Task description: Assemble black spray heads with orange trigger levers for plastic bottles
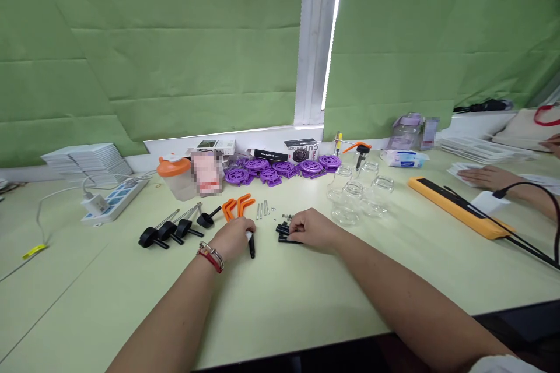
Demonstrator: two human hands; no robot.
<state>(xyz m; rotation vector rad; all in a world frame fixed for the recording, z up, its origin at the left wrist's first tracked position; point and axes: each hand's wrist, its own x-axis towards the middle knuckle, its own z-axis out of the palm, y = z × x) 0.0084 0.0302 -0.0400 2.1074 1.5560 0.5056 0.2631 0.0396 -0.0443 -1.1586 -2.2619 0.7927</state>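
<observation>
My left hand is closed round a slim black rod-like piece that points down toward the table, with a bit of white showing by the fingers. To the right, my right hand pinches at small black plastic parts lying on the table; its fingertips partly hide them. Small springs lie just behind these parts. Several metal pins and bent orange levers lie beyond my left hand. Left of it are several black round pieces with rods.
Purple plastic wheels lie in a row at the back. Clear glass jars stand to the right, before a yellow power bar. An orange-lidded cup and a power strip are at left. A co-worker's hand rests far right.
</observation>
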